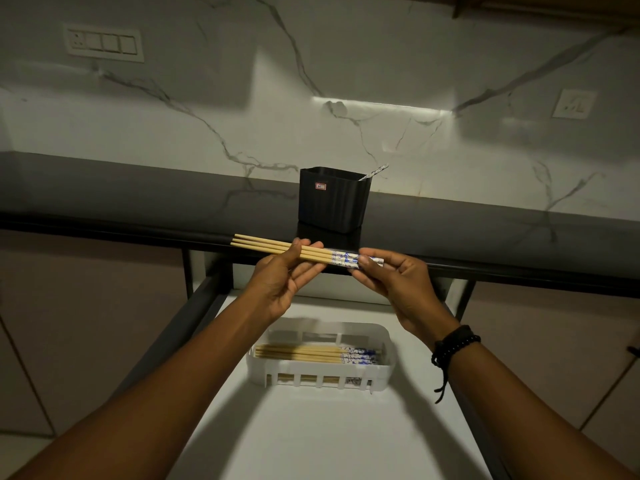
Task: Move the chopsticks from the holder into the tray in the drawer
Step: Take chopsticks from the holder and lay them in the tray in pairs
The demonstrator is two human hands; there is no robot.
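A bundle of three wooden chopsticks (263,244) with blue-and-white patterned ends lies level between my hands, above the open drawer. My left hand (284,275) pinches the plain wooden middle; my right hand (391,278) grips the patterned end. A black ribbed holder (332,200) stands on the dark counter just behind them, with one chopstick end (375,171) poking out at its right rim. Below, a white slotted tray (381,372) in the drawer holds several chopsticks (304,353) laid side by side.
The open drawer has a white floor (311,427) and dark side rails (180,323). The dark counter edge (138,233) runs across the view above it. A marble wall with a switch plate (104,43) and a socket (573,103) rises behind.
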